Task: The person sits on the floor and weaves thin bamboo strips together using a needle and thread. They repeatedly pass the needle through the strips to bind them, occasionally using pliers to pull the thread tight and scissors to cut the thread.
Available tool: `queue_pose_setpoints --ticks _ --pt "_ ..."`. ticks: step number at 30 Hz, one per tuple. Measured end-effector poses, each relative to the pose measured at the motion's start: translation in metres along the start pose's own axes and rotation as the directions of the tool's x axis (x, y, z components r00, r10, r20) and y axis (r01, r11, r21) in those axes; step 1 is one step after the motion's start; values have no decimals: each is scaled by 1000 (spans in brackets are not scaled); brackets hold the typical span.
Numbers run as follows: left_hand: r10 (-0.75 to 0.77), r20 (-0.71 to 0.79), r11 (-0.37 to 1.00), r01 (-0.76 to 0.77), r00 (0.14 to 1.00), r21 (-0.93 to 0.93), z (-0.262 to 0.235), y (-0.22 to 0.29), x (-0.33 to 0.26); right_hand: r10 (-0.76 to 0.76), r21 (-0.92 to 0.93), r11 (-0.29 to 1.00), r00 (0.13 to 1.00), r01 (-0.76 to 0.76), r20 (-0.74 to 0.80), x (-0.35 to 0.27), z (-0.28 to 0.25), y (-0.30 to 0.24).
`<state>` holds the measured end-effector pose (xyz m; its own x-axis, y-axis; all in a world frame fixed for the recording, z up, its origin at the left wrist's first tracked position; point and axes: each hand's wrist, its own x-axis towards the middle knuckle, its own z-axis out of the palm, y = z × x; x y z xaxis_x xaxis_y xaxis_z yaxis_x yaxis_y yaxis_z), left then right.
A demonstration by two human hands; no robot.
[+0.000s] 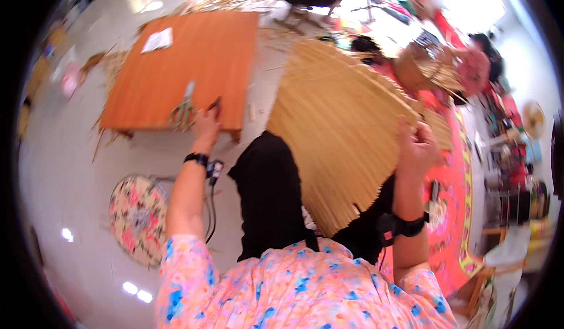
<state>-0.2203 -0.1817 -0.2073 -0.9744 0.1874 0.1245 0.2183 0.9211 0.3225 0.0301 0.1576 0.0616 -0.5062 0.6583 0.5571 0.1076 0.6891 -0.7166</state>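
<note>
A large tan panel of woven strips [335,123], fan-shaped with a jagged edge, lies slanted across my lap. My right hand [418,144] pinches its right edge, fingers closed. At the front edge of the low orange table, my left hand [205,128] has its fingers around a small dark tool [216,104]; blur hides its exact kind. Just left of that hand, scissors with green handles [183,115] lie on the tabletop, blades pointing away from me.
The low orange table [194,53] carries a white paper [157,40]. A round floral cushion [138,218] is on the floor at left. A red patterned mat [446,235] spreads at right, with a woven basket [414,66] farther off. Loose strips lie around the table.
</note>
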Motion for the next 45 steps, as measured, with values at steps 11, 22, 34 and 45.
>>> queue_pose_setpoints --ticks 11,22,34,45 --pt "-61 466 382 452 883 -806 -2 -32 14 76 179 980 996 -84 50 -19 6 -30" --pt "430 -238 233 -362 871 -903 -175 217 -117 -111 -95 988 990 119 91 -10 2 -55" --pt "571 -272 347 -529 774 -775 -173 272 -140 -224 -208 948 969 241 104 -9 0 -50" --pt "554 -277 423 -552 785 -718 -178 278 -142 -199 -203 955 973 218 113 -11 -1 -54"
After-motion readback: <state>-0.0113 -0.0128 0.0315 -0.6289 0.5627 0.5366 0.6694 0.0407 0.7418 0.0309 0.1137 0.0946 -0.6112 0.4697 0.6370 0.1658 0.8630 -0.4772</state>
